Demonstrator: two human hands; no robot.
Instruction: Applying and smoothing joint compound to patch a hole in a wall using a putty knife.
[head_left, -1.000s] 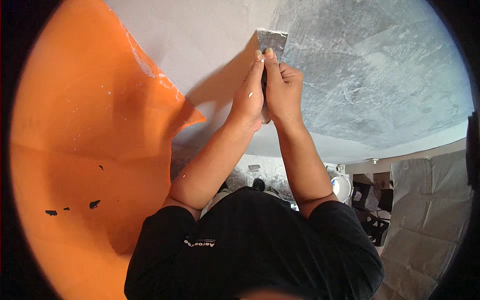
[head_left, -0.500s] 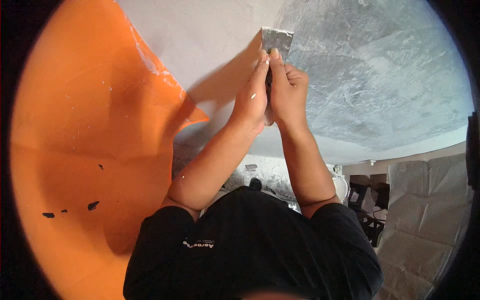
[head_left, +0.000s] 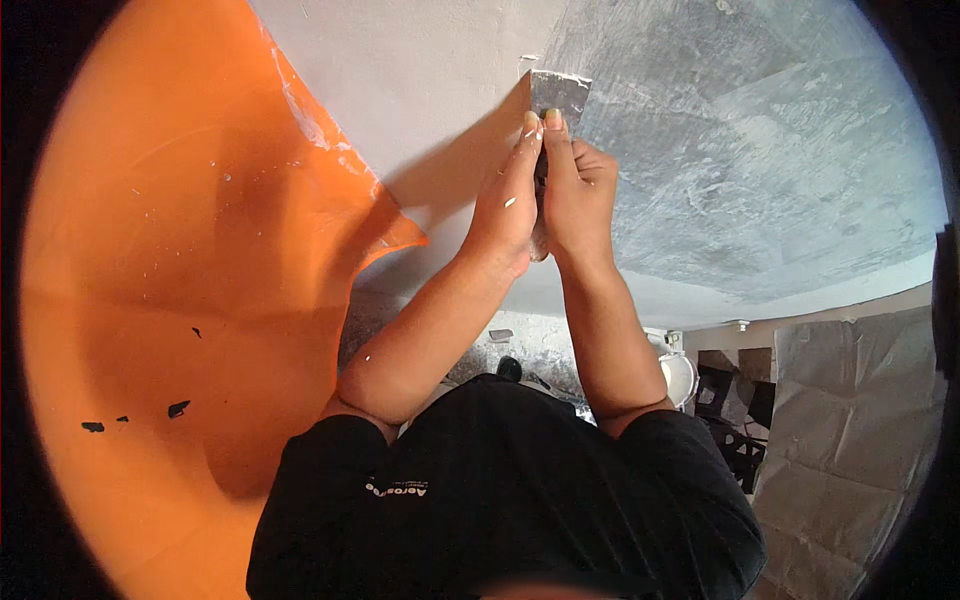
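Both my hands are closed around one putty knife, a flat dark metal blade with white residue along its far edge. My left hand grips it from the left side, its thumb lying along the tool. On the other side, my right hand wraps the handle with its thumb pressed beside the left one. Most of the handle is hidden between the palms. The blade's far edge is at the pale wall, beside a grey, streaky patch. White flecks stick to my left hand and forearm.
A large orange surface with a torn-looking pointed edge fills the left. At the lower right hang brown creased sheets, with black crates beside them. A white bucket stands past my right elbow.
My hands and the putty knife have come slightly down toward me. A small white mark now shows on the wall just beyond the blade's edge.
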